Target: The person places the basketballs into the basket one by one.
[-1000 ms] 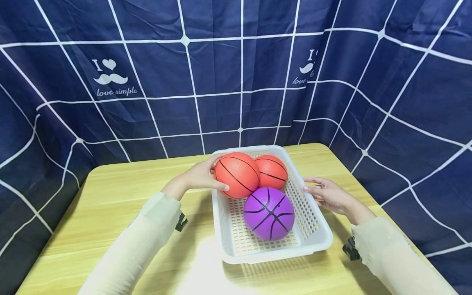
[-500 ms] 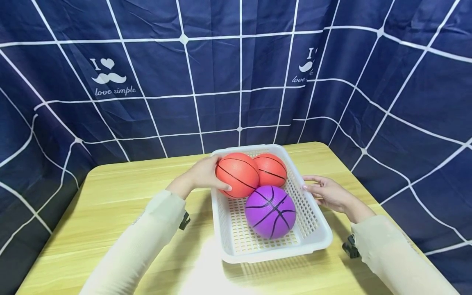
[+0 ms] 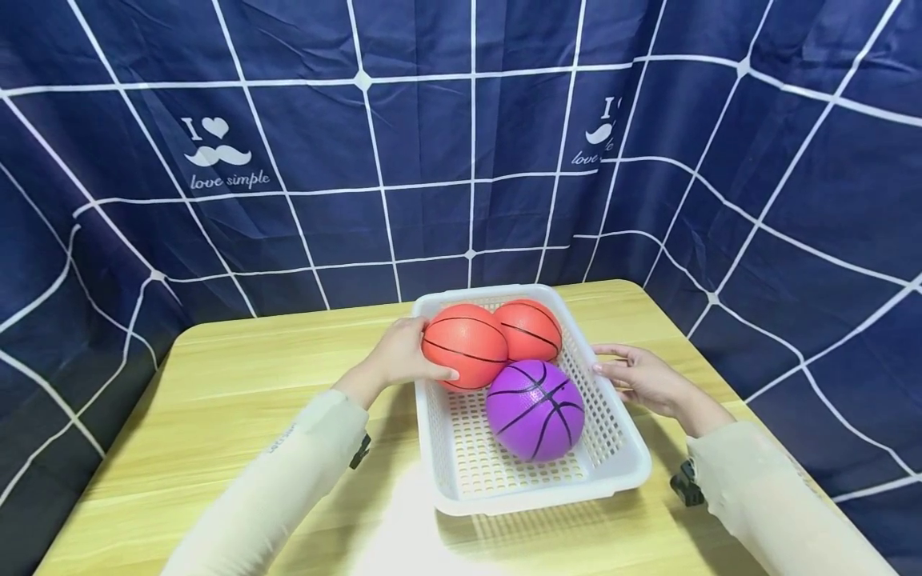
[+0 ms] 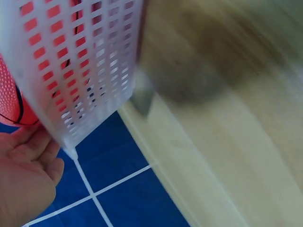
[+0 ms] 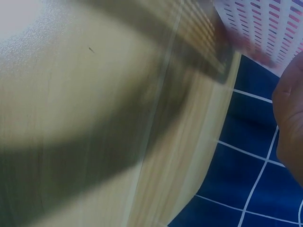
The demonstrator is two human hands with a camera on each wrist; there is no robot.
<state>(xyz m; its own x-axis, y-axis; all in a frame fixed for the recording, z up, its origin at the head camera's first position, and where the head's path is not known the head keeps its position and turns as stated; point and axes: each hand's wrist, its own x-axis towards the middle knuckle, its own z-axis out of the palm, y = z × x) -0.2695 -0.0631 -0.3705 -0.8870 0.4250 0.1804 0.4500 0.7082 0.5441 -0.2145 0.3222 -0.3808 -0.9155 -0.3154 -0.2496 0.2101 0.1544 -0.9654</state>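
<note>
In the head view a white perforated plastic basket [image 3: 497, 506] holds two orange-red toy basketballs and a purple one. My left hand [image 3: 392, 356] grips the near-left red basketball [image 3: 467, 340] from its left side, thumb low in front and fingers behind it. Against its right side leans the other red basketball [image 3: 531, 328]. Closest to me is the purple basketball [image 3: 535, 420], apart from both hands. My right hand [image 3: 648, 380] holds the basket's right rim, thumb tip at the edge and fingers along the outside. The left wrist view shows my left hand [image 4: 28, 175] beside the rim.
The basket stands on a light wooden table [image 3: 288, 376], near its back edge. Dark blue curtains [image 3: 425, 160] with white grid lines hang behind and at both sides.
My left hand has shifted slightly right with the red basketball, which has turned a little. The purple basketball has rolled right and slightly back. The right hand stays at the basket rim.
</note>
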